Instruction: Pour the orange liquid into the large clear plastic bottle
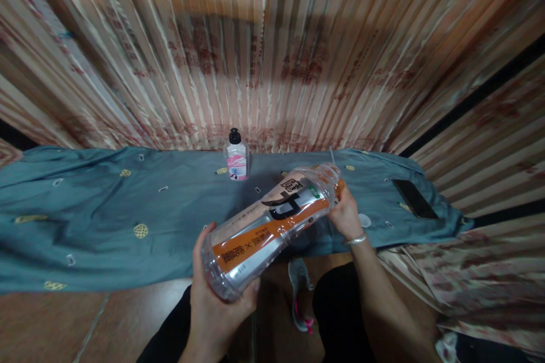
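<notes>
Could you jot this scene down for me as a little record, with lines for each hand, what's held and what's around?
Left hand: holding the base of a large bottle
Right hand: at the large bottle's neck end
Large bottle label: orange and silver, with black lettering
On the blue-green cloth: upright small bottle with black top; flat dark object toward the right
Backdrop: patterned, pleated curtain
</notes>
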{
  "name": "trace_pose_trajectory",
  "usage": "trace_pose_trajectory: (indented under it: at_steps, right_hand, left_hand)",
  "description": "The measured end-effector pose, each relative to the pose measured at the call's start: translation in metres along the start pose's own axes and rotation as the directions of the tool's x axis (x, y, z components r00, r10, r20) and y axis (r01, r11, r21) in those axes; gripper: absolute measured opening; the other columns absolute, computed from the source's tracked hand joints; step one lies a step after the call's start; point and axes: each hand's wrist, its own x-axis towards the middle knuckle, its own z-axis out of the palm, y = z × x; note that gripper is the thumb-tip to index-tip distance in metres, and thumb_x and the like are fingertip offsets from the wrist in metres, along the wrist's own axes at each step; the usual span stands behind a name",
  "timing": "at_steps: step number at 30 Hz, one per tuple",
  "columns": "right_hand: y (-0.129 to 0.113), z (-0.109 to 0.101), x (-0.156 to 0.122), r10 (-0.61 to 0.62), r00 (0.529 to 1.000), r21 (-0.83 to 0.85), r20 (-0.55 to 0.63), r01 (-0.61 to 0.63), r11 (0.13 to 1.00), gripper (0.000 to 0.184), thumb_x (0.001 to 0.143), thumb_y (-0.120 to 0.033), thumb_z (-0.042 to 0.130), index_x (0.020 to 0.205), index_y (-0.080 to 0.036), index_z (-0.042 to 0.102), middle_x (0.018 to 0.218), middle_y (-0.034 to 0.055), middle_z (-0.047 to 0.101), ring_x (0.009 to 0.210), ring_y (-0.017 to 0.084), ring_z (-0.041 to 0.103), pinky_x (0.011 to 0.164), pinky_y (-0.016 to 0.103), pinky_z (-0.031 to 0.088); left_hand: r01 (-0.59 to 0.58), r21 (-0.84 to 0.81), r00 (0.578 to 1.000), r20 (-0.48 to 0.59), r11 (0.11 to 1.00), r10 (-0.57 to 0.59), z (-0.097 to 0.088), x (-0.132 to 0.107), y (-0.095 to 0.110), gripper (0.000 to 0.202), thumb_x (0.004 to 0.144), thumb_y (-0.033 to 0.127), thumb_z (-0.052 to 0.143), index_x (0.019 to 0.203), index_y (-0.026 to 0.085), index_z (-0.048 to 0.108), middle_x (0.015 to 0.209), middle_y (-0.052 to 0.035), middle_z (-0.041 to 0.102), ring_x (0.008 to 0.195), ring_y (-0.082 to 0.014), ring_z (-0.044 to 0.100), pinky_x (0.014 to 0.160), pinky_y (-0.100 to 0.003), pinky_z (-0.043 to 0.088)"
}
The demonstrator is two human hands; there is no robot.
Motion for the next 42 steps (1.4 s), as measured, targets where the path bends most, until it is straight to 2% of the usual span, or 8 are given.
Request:
trace_pose_trajectory:
  at_steps: [9, 17, 27, 32, 37, 42]
  right_hand:
    - [0.001, 0.0, 0.001, 0.014, 1.0, -0.01, 0.008, -0.014, 1.0, 0.071, 0.075, -0.061, 0.076, 0.13, -0.019, 0.063, 0.119, 0.0166, 0.081, 0.105, 0.037, 0.077, 0.1, 0.056, 0.061]
    - [0.001, -0.001, 0.001, 0.03, 1.0, 0.002, 0.006, -0.03, 1.0, 0.079, 0.075, -0.065, 0.077, 0.136, -0.016, 0.063, 0.123, 0.0192, 0.08, 0.11, 0.039, 0.076, 0.103, 0.056, 0.06]
    - [0.001, 0.0, 0.001, 0.029, 1.0, 0.019, 0.003, -0.029, 0.999, 0.072, 0.08, -0.064, 0.074, 0.133, -0.016, 0.064, 0.119, 0.0177, 0.081, 0.104, 0.037, 0.077, 0.099, 0.054, 0.062]
    - [0.002, -0.001, 0.001, 0.016, 1.0, -0.002, -0.008, -0.016, 1.0, 0.073, 0.079, -0.064, 0.075, 0.133, -0.017, 0.064, 0.119, 0.0164, 0.081, 0.105, 0.035, 0.077, 0.098, 0.052, 0.062]
    - [0.006, 0.0, 0.001, 0.021, 1.0, 0.02, 0.016, -0.021, 1.0, 0.077, 0.074, -0.063, 0.079, 0.133, -0.015, 0.064, 0.114, 0.0172, 0.082, 0.1, 0.037, 0.078, 0.097, 0.056, 0.062]
    - [0.015, 0.002, 0.0, -0.009, 1.0, 0.008, -0.01, 0.009, 1.0, 0.078, 0.073, -0.065, 0.082, 0.134, -0.019, 0.062, 0.115, 0.0148, 0.082, 0.102, 0.036, 0.078, 0.098, 0.054, 0.062]
  left_hand:
    - [0.002, -0.006, 1.0, 0.011, 1.0, -0.002, 0.0, 0.0, 0.004, 0.096, 0.078, 0.056, 0.085, 0.157, 0.016, 0.047, 0.124, -0.0133, 0.076, 0.105, -0.0289, 0.08, 0.093, -0.04, 0.067]
    - [0.022, 0.018, 1.0, 0.022, 1.0, -0.022, -0.002, 0.001, 0.004, 0.097, 0.076, 0.054, 0.086, 0.156, 0.017, 0.047, 0.127, -0.0142, 0.074, 0.108, -0.0293, 0.079, 0.095, -0.042, 0.066]
    - [0.02, -0.014, 1.0, 0.012, 1.0, -0.02, 0.0, 0.001, 0.01, 0.095, 0.076, 0.052, 0.086, 0.156, 0.017, 0.048, 0.125, -0.0124, 0.074, 0.106, -0.0288, 0.079, 0.093, -0.041, 0.067]
    - [0.014, -0.001, 1.0, 0.012, 1.0, -0.014, 0.001, 0.002, 0.014, 0.093, 0.078, 0.049, 0.085, 0.155, 0.015, 0.048, 0.122, -0.0117, 0.076, 0.104, -0.0267, 0.08, 0.093, -0.039, 0.067]
    - [0.041, -0.027, 0.999, 0.019, 0.999, -0.04, 0.002, 0.001, 0.015, 0.095, 0.076, 0.05, 0.086, 0.156, 0.017, 0.047, 0.122, -0.0116, 0.075, 0.104, -0.0279, 0.08, 0.093, -0.04, 0.067]
    - [0.032, -0.017, 0.999, 0.004, 0.999, -0.032, 0.001, 0.001, 0.016, 0.093, 0.075, 0.049, 0.087, 0.154, 0.017, 0.049, 0.125, -0.0125, 0.074, 0.105, -0.0288, 0.079, 0.093, -0.042, 0.067]
